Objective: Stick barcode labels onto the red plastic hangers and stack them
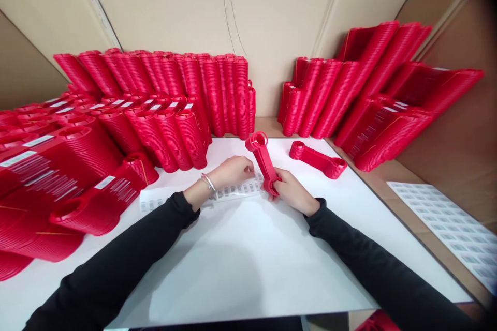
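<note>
My right hand (293,191) is closed around the near end of a short stack of red plastic pieces (264,163), each with a ring at both ends and a flat bar between. The stack tilts up, its far ring end pointing away from me. My left hand (233,171), with a bracelet at the wrist, hovers over a strip of printed labels (237,190) on the white table. Its fingers are curled and pinched by the strip's right end; whatever is between the fingertips is too small to make out. Another red stack (317,159) lies flat to the right.
Tall bundles of the same red pieces (166,77) crowd the left and back left, some with white labels. More bundles (349,93) lean at the back right. A label sheet (446,227) lies right of the white table (240,274). Cardboard walls (279,10) enclose the back.
</note>
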Action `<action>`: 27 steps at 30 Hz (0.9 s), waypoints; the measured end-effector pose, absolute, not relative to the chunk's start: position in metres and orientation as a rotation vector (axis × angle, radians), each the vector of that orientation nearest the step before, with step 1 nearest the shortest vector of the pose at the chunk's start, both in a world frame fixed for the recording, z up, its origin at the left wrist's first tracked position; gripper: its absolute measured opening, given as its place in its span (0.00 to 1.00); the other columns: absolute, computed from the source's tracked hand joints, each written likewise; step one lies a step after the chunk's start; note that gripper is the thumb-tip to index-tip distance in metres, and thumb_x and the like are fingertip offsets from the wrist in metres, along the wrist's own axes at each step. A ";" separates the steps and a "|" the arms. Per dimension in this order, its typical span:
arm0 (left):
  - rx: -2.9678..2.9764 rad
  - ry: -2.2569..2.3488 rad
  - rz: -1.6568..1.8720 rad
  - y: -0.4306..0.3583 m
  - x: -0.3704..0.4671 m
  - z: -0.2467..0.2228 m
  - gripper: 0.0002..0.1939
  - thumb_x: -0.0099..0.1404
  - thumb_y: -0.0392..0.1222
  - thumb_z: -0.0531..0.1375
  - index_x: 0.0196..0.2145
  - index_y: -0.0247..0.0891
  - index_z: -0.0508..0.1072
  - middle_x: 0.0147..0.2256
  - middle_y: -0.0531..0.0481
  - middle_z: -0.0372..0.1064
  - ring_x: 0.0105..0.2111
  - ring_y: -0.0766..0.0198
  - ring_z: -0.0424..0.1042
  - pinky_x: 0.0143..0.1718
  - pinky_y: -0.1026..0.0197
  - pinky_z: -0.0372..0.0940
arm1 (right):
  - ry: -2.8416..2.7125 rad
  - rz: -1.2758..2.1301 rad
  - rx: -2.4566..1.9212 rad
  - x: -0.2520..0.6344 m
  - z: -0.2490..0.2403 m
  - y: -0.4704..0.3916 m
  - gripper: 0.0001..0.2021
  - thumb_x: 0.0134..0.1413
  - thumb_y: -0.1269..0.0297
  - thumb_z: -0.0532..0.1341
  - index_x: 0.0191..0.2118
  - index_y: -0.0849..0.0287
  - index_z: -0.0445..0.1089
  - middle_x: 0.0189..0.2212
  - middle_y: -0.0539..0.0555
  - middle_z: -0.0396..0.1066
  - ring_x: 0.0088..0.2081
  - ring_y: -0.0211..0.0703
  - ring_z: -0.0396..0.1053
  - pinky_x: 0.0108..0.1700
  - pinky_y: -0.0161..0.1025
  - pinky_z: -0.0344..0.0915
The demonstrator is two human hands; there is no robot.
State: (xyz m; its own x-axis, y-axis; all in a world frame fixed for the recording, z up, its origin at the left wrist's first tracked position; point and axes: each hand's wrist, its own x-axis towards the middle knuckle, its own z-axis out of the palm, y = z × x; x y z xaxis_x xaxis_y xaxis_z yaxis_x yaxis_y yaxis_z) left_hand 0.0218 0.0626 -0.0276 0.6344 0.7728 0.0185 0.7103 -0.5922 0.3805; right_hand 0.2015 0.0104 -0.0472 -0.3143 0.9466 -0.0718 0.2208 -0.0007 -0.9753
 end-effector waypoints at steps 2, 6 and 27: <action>2.501 1.190 0.312 0.061 0.024 -0.030 0.11 0.59 0.40 0.51 0.31 0.36 0.72 0.29 0.49 0.70 0.29 0.64 0.66 0.30 0.65 0.58 | -1.616 1.353 -1.238 0.202 -0.047 0.011 0.12 0.33 0.76 0.47 0.28 0.58 0.59 0.21 0.48 0.65 0.19 0.37 0.65 0.20 0.34 0.62; 2.490 1.098 0.307 0.057 0.020 -0.010 0.08 0.55 0.35 0.51 0.25 0.35 0.70 0.24 0.53 0.67 0.24 0.68 0.63 0.26 0.67 0.56 | -1.632 1.321 -1.262 0.202 -0.048 0.010 0.11 0.32 0.76 0.47 0.27 0.58 0.59 0.20 0.48 0.64 0.19 0.37 0.65 0.21 0.34 0.61; 2.131 1.021 0.703 0.036 0.031 0.030 0.12 0.58 0.47 0.58 0.28 0.34 0.73 0.17 0.59 0.43 0.19 0.73 0.46 0.19 0.66 0.41 | -1.971 0.394 -1.698 0.195 -0.024 -0.009 0.10 0.43 0.76 0.48 0.33 0.59 0.60 0.27 0.56 0.69 0.28 0.44 0.63 0.28 0.35 0.51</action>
State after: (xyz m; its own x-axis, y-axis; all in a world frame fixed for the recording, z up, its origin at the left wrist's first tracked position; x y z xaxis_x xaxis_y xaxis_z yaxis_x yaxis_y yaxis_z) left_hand 0.0312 0.0355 0.0299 0.5502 0.8155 0.1795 0.4584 -0.4746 0.7514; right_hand 0.1946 -0.0092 -0.0241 -0.0926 0.9783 0.1855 0.8319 0.1784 -0.5254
